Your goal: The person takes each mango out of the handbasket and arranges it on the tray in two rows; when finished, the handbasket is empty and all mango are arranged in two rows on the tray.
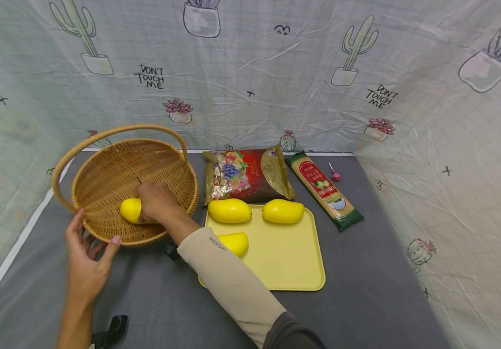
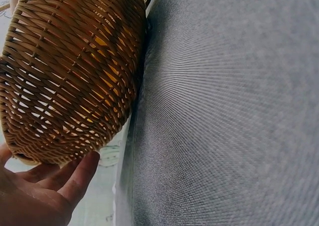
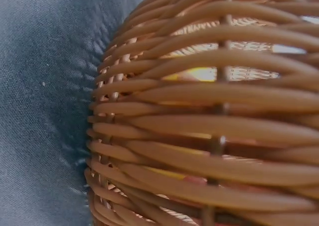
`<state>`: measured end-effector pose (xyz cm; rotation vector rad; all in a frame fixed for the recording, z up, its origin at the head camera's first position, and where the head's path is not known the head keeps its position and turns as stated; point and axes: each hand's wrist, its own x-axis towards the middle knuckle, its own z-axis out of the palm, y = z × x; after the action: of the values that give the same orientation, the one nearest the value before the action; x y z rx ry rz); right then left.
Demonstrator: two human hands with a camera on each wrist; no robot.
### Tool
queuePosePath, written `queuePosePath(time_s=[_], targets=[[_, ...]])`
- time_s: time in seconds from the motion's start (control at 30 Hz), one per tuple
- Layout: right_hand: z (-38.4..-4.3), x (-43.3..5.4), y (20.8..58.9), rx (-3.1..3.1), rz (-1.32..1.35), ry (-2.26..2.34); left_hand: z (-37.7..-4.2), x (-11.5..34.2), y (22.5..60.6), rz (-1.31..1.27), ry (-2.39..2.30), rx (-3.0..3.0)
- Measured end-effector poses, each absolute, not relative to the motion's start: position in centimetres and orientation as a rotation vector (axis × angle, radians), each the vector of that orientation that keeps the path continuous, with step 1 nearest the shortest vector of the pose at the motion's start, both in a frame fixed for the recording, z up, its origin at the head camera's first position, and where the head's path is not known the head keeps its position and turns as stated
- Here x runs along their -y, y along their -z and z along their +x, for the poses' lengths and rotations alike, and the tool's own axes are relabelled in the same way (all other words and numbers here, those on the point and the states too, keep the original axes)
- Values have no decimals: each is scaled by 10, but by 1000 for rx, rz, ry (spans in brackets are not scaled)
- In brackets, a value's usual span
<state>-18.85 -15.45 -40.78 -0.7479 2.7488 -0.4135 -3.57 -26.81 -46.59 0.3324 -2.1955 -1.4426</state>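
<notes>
A wicker basket (image 1: 115, 169) with an arched handle stands at the left on the grey table. Inside it, my right hand (image 1: 158, 201) holds a yellow mango (image 1: 131, 210) low in the bowl, covering part of the fruit. My left hand (image 1: 88, 252) holds the basket's near-left rim, thumb and fingers spread along it. In the left wrist view, the fingers (image 2: 82, 178) touch the woven side. The right wrist view shows the basket's weave (image 3: 209, 126) close up, with yellow behind the gaps; the right hand itself is hidden there.
Right of the basket, a yellow tray (image 1: 285, 261) bears three more mangoes (image 1: 282, 211), one partly behind my right sleeve. Behind it lies a red-and-gold candy bag (image 1: 250, 174). Farther right are a long green-and-gold packet (image 1: 324, 190) and a lollipop (image 1: 335, 175). A printed curtain (image 1: 250, 72) surrounds the table.
</notes>
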Motion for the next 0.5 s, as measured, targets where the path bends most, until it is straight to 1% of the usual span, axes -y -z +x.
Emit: queuePosePath(time_s=[0.27,0.5], targets=[[-181,145,402,-2714,-804,521,-36,268,467,341,1442,2204],[-177,132,389,-2731,-923,614,-36,269,468,342,1437,2203]])
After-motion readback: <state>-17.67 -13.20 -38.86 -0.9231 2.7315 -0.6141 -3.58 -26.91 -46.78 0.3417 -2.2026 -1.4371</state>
